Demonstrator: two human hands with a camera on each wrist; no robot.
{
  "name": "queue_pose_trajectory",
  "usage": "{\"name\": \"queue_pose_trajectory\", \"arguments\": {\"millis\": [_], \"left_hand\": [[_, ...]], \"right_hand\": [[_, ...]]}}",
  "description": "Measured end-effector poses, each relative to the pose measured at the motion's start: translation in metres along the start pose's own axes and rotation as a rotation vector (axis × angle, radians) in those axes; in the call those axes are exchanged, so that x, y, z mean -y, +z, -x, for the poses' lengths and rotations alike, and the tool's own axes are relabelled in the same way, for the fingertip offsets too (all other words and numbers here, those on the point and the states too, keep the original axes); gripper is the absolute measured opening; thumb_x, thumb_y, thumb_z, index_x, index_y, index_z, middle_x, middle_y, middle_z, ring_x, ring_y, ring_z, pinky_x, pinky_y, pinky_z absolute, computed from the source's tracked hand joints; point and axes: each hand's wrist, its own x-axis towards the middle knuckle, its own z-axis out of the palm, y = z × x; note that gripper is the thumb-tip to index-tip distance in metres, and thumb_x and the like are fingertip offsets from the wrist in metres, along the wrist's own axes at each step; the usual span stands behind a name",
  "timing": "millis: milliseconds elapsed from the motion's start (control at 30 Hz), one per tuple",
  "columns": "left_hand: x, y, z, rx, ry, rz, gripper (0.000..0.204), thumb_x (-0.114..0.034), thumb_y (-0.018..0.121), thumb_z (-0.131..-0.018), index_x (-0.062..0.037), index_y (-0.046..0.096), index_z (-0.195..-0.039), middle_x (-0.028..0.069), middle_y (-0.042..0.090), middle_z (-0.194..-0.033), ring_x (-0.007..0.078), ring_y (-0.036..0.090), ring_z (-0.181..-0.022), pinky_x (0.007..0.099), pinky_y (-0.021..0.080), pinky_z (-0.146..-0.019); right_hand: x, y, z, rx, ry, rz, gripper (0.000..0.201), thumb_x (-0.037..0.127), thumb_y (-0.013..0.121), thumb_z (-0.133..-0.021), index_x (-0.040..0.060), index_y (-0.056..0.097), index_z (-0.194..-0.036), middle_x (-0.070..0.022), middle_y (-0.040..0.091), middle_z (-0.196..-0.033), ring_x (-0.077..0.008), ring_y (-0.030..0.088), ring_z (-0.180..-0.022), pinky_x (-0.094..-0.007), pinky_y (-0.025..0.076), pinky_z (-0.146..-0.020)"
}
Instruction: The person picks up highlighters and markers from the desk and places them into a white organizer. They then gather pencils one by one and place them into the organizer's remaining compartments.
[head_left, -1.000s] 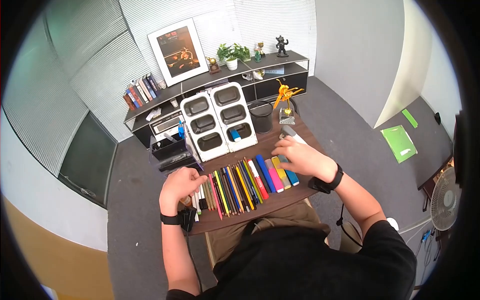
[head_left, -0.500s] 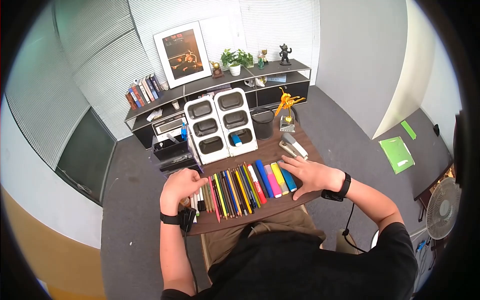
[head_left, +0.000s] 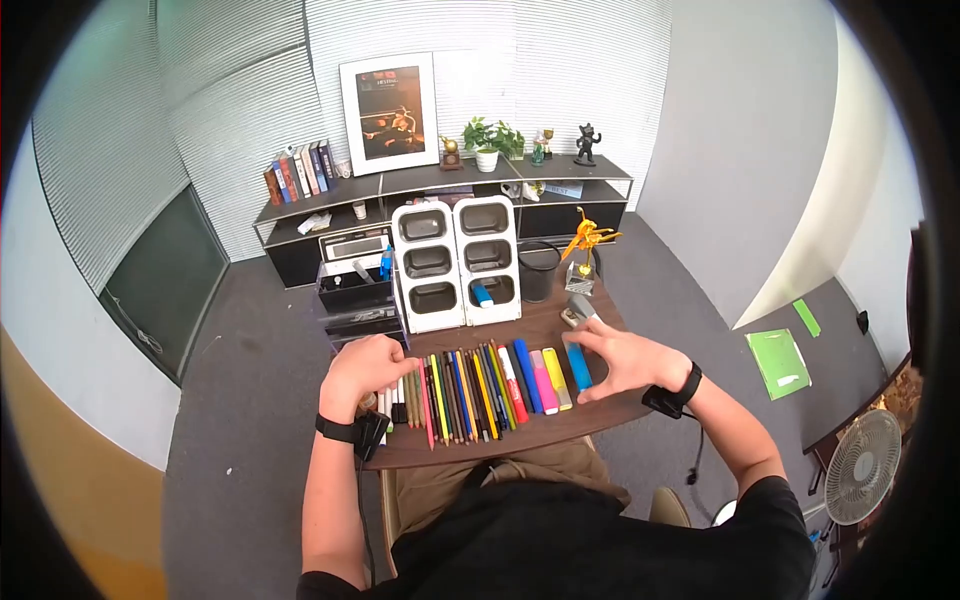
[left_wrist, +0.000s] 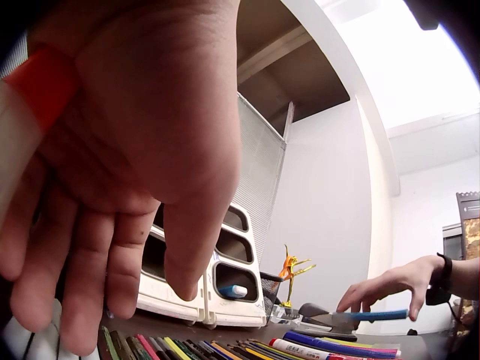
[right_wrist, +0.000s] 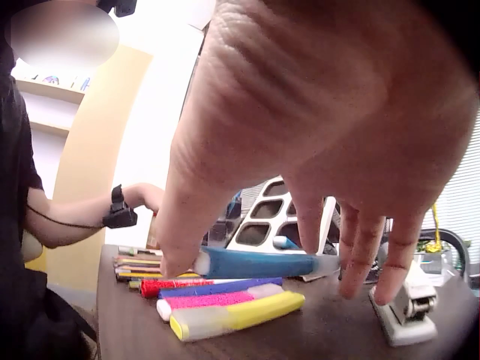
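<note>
My right hand (head_left: 632,362) pinches a blue highlighter (right_wrist: 262,262) lengthwise between thumb and fingertips, held above the dark wooden table (head_left: 560,425). Nearest to it in the row lie a yellow highlighter (head_left: 556,378) and a pink highlighter (head_left: 543,382). A blue marker (head_left: 529,376) and a red-and-white marker (head_left: 513,385) follow, then many pencils (head_left: 465,395) side by side. At the row's left end is my left hand (head_left: 365,375), its fingers loosely bent down over white pens (left_wrist: 46,330). Close to its palm shows a blurred red-and-white object (left_wrist: 45,86).
Behind the row stands a white rack (head_left: 462,320) with dark compartments, a blue-and-white item (head_left: 482,295) in one. A stapler (right_wrist: 409,307) lies beyond my right hand. Further back are a golden statuette (head_left: 585,240), a wire bin (head_left: 540,270) and a dark desk organizer (head_left: 350,295) at left.
My right hand has come down onto the blue highlighter, gripped it and shifted it slightly away from the yellow one. The left hand has stayed in place, while the head view has tilted up.
</note>
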Motion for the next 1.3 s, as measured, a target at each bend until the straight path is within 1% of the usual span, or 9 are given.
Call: {"name": "queue_pose_trajectory", "arguments": {"millis": [167,333,433,633,767,867,933,1033,1300], "left_hand": [[-0.003,-0.001,0.000,-0.027,0.038,0.059,0.041,-0.037,0.071,-0.105,-0.0007,0.074,-0.085,0.0080,0.077,-0.071,0.0172,0.073,-0.059,0.0335,0.058,-0.061],[0.001,-0.003,-0.004,-0.037,0.151,0.153,0.042,-0.033,0.066,-0.109,0.0013,0.072,-0.087,0.0086,0.075,-0.073,0.0160,0.073,-0.065,0.0322,0.057,-0.061],[-0.002,-0.007,0.006,-0.056,0.100,0.209,0.044,-0.034,0.067,-0.107,0.0038,0.073,-0.086,0.0133,0.076,-0.073,0.0218,0.074,-0.067,0.0365,0.057,-0.067],[0.003,-0.010,0.008,0.028,0.058,0.382,0.043,-0.032,0.065,-0.110,0.0040,0.073,-0.089,0.0070,0.075,-0.079,0.0127,0.067,-0.069,0.0326,0.056,-0.065],[0.003,-0.013,0.010,0.073,0.039,0.445,0.041,-0.031,0.064,-0.111,0.0025,0.073,-0.090,0.0052,0.075,-0.082,0.0107,0.067,-0.072,0.0309,0.057,-0.065],[0.002,-0.016,0.011,0.070,0.105,0.397,0.040,-0.030,0.064,-0.112,0.0029,0.072,-0.090,0.0057,0.075,-0.082,0.0112,0.066,-0.078,0.0317,0.055,-0.072],[-0.002,-0.017,0.014,0.062,0.121,0.394,0.040,-0.029,0.064,-0.112,0.0030,0.072,-0.090,0.0059,0.075,-0.082,0.0117,0.066,-0.079,0.0322,0.054,-0.075],[-0.003,-0.019,0.015,0.061,0.146,0.375,0.038,-0.029,0.063,-0.112,0.0020,0.073,-0.092,0.0049,0.076,-0.086,0.0115,0.067,-0.082,0.0325,0.055,-0.081],[0.001,-0.019,0.011,0.067,0.147,0.311,0.037,-0.029,0.063,-0.113,0.0009,0.074,-0.095,0.0044,0.078,-0.091,0.0112,0.071,-0.087,0.0322,0.057,-0.085]], "right_hand": [[0.011,-0.023,-0.021,-0.091,-0.113,-0.148,0.105,0.047,0.096,-0.080,0.0002,0.048,-0.161,-0.0167,0.056,-0.146,-0.0320,0.068,-0.126,-0.0428,0.056,-0.111],[0.018,-0.032,-0.077,-0.112,-0.183,-0.158,0.096,0.044,0.097,-0.080,-0.0003,0.053,-0.152,-0.0170,0.060,-0.142,-0.0311,0.067,-0.121,-0.0428,0.057,-0.106],[0.017,-0.028,-0.113,-0.099,-0.179,-0.161,0.094,0.050,0.096,-0.080,-0.0001,0.055,-0.148,-0.0190,0.063,-0.137,-0.0321,0.070,-0.114,-0.0445,0.059,-0.102],[-0.004,-0.015,-0.162,-0.091,-0.176,-0.067,0.090,0.060,0.092,-0.079,-0.0004,0.063,-0.139,-0.0217,0.070,-0.124,-0.0359,0.073,-0.108,-0.0448,0.059,-0.095],[0.002,-0.012,-0.166,-0.121,-0.117,-0.051,0.088,0.065,0.087,-0.080,-0.0017,0.068,-0.134,-0.0231,0.072,-0.132,-0.0408,0.070,-0.124,-0.0474,0.057,-0.106],[-0.001,0.002,-0.167,-0.212,-0.154,-0.037,0.079,0.062,0.084,-0.086,-0.0011,0.071,-0.131,-0.0237,0.074,-0.131,-0.0408,0.070,-0.124,-0.0476,0.057,-0.107],[0.000,0.007,-0.169,-0.256,-0.096,-0.045,0.062,0.052,0.081,-0.094,-0.0008,0.075,-0.126,-0.0230,0.076,-0.125,-0.0400,0.072,-0.121,-0.0480,0.057,-0.105],[-0.008,0.018,-0.173,-0.354,-0.151,-0.030,0.044,0.037,0.076,-0.100,-0.0008,0.076,-0.122,-0.0222,0.078,-0.119,-0.0394,0.074,-0.115,-0.0485,0.059,-0.101],[-0.013,0.031,-0.177,-0.458,-0.169,-0.005,0.033,0.025,0.071,-0.103,0.0027,0.074,-0.127,-0.0215,0.078,-0.115,-0.0411,0.075,-0.107,-0.0504,0.062,-0.093]]}}
